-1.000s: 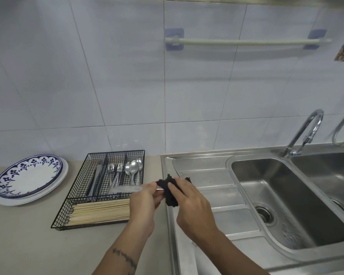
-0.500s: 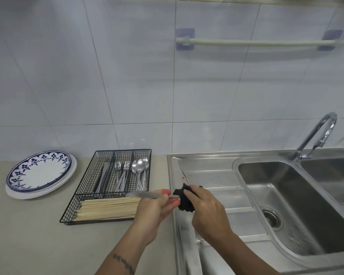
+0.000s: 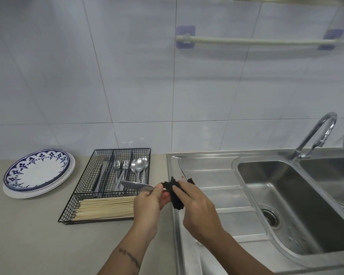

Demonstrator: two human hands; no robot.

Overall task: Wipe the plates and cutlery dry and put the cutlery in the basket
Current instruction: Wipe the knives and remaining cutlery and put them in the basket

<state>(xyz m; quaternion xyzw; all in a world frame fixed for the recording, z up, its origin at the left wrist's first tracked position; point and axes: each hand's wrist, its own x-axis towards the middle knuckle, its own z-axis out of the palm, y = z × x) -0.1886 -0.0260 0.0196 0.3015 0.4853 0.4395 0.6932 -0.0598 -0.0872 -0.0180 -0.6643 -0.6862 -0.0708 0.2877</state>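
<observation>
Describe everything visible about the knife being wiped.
The knife is a shiny, silver-coloured table knife that looks like steel. It lies roughly level in the air, its rounded blade tip pointing left over the wire basket. The left hand pinches it near the middle. Its handle end is wrapped in a dark cloth gripped by the right hand, so that end is hidden.

Counted: two stacked plates, one wire basket, two forks, three spoons, one table knife, one black cloth, one chopstick bundle
</observation>
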